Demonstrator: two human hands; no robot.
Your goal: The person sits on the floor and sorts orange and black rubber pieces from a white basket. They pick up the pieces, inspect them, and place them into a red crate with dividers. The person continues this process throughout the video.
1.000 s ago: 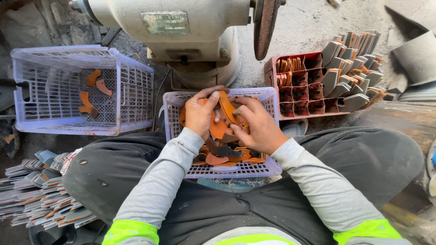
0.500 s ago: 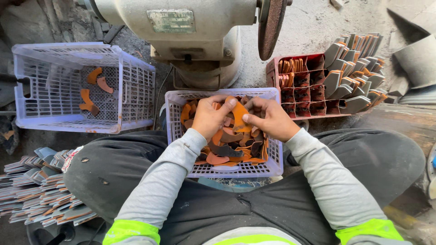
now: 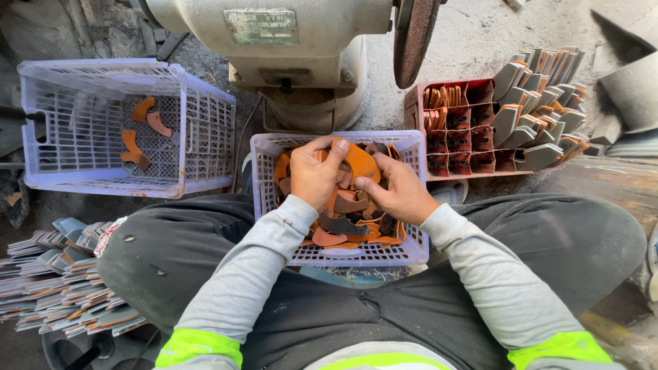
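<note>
A white plastic basket (image 3: 404,255) sits between my knees, filled with curved orange and brown leather pieces (image 3: 343,226). My left hand (image 3: 313,175) is over the basket, its thumb and fingers closed on one orange curved piece (image 3: 360,161) that it holds up above the pile. My right hand (image 3: 396,192) lies on the pile just to the right, fingertips touching the same piece from below. Whether the right hand grips it cannot be told.
A bench grinder (image 3: 295,55) with a dark wheel (image 3: 413,38) stands just behind the basket. A second white basket (image 3: 199,123) at left holds three orange pieces. A red divided tray (image 3: 480,147) with grey pieces is at right. Stacked flat pieces (image 3: 62,281) lie by my left knee.
Both hands have risen slightly out of the pile. The left hand has lifted one orange piece higher and turned it flat towards the camera; the right hand has slid down beside it.
</note>
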